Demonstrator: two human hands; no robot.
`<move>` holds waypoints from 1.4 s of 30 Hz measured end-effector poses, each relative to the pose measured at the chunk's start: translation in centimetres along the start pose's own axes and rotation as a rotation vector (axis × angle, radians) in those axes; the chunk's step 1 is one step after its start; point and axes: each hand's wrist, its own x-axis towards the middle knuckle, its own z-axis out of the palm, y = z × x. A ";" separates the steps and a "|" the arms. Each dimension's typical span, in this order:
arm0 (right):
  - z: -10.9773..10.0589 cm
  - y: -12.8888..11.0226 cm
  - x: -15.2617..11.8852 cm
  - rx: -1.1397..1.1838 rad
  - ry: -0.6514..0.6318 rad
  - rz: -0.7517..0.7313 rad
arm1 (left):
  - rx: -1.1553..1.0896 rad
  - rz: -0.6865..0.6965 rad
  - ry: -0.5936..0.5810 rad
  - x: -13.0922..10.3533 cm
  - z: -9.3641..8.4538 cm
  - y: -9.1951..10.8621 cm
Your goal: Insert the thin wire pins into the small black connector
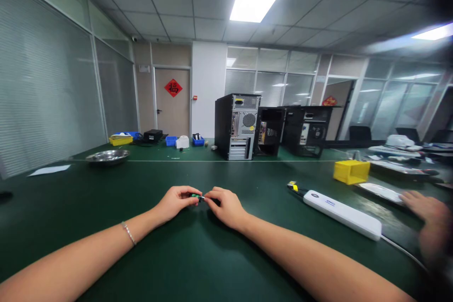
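Pinched between the fingertips of your left hand (176, 202) and right hand (226, 205) is a small green part (196, 195), held just above the green table (106, 226); both hands are closed on it, though what it is reads too small to tell. Keep your wrists low and steady, and work it with fingertips only. A co-worker's hand (430, 207) rests beside the white power strip (341, 213), well apart from yours.

Head camera (single view): faces forward, slightly down over green table (106, 207), room beyond.
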 end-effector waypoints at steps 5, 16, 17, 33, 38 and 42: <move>0.0 0.1 0.0 0.030 0.004 -0.020 | -0.029 -0.006 0.005 0.0 0.1 0.0; 0.1 0.3 0.1 0.068 0.008 -0.037 | -0.128 -0.057 -0.026 -0.2 0.2 0.3; 0.1 0.2 0.1 0.066 0.009 -0.038 | -0.126 -0.057 -0.027 -0.2 0.2 0.3; 0.1 -0.2 0.0 -0.014 0.016 0.014 | -0.066 0.075 0.102 0.0 0.2 0.2; 0.0 -0.3 0.0 -0.009 0.018 0.007 | -0.033 0.043 0.148 0.1 0.2 0.1; 0.1 -0.2 0.1 -0.010 0.027 0.016 | 0.009 0.069 0.132 0.2 0.1 0.0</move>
